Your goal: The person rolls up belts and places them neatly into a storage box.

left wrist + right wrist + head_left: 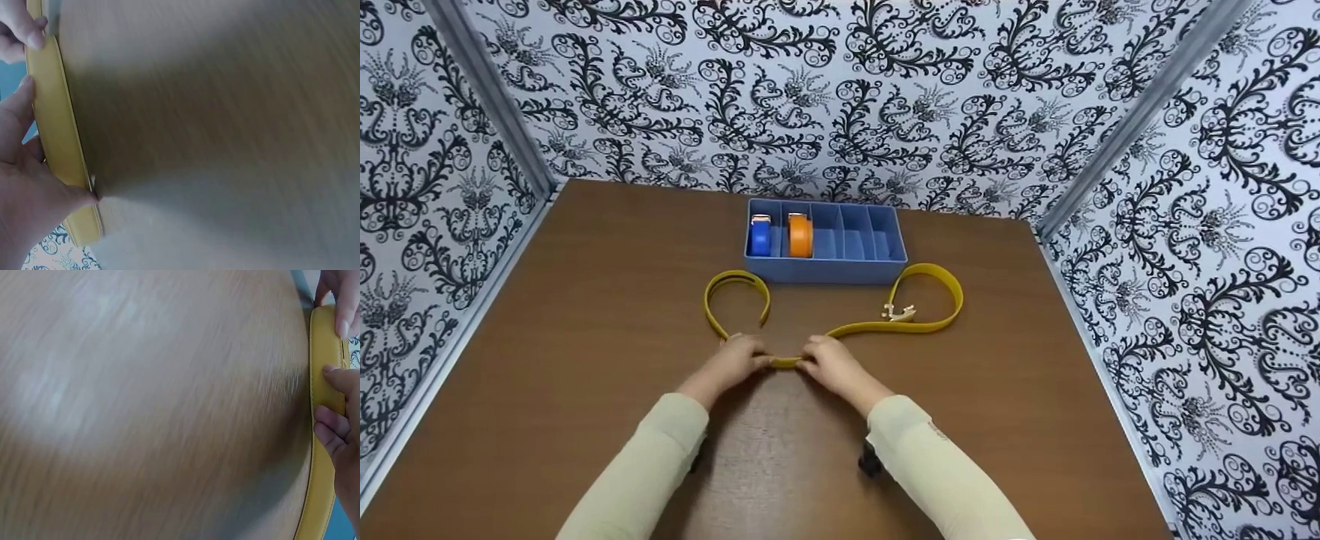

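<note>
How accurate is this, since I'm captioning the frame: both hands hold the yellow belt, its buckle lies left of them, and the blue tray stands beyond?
The buckle isn't left: the head view shows it right of the left hand and right hand. Both hands hold the yellow belt, and the blue tray stands beyond.

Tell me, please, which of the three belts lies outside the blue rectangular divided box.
The long yellow belt, uncoiled and held by the left hand and right hand; the coiled blue belt and coiled orange belt sit inside the box.

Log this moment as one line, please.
left hand: holds yellow belt | right hand: holds yellow belt | blue roll, orange roll: in divided tray
</note>
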Demonstrator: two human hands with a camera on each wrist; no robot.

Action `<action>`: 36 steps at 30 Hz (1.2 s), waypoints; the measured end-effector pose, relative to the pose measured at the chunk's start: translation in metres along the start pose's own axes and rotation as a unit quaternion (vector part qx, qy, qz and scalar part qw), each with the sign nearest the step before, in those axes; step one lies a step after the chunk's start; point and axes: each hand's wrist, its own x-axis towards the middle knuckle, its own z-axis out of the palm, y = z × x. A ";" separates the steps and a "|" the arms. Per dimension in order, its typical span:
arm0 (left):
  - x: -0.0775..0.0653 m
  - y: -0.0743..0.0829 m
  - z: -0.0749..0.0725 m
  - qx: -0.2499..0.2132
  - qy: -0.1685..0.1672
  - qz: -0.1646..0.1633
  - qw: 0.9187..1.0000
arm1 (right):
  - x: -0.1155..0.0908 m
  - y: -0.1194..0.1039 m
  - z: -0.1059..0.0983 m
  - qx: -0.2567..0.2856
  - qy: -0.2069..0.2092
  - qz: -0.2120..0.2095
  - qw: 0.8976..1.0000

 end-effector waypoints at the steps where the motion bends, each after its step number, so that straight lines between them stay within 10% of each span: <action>1: 0.000 -0.002 -0.002 -0.001 -0.001 0.009 1.000 | -0.001 0.002 -0.001 0.003 -0.003 0.004 1.000; 15: 0.002 -0.024 -0.022 0.051 0.009 0.012 0.999 | -0.021 0.035 -0.013 0.049 0.006 0.002 0.999; 36: -0.010 -0.049 -0.044 0.010 0.021 -0.070 0.997 | -0.056 0.092 -0.036 0.103 0.046 0.030 0.993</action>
